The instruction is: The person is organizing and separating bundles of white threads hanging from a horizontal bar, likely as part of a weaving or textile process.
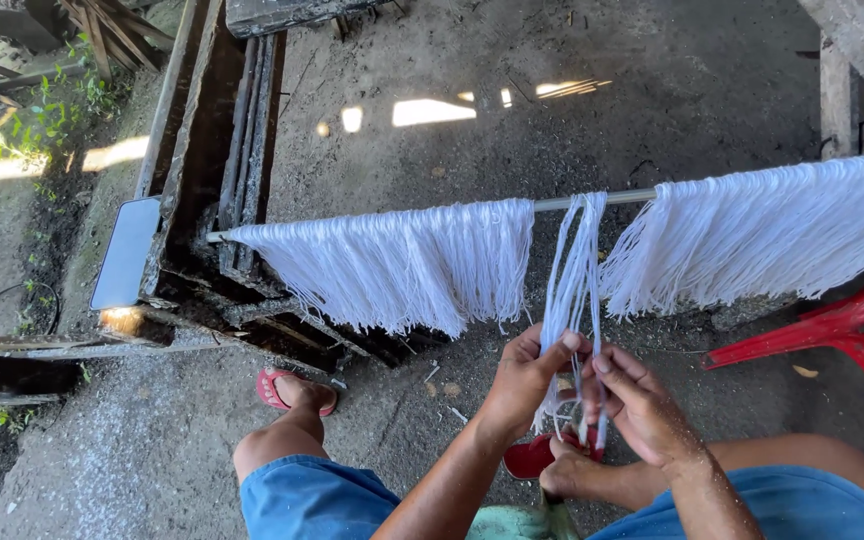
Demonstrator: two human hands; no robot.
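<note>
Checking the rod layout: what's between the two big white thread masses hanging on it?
In the head view, a thin bundle of strands hangs there, bare rod beside it; the left hand and right hand pinch its lower end.

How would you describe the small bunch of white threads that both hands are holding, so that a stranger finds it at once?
Find the thin horizontal rod draped with white fringe. In the gap between the left curtain and the right curtain, a narrow bunch of threads hangs alone. Only this bunch is pinched by the left hand and right hand.

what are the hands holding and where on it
Both the left hand and right hand pinch one small bunch of white strands hanging from the rod, gripping near its lower end.
</note>
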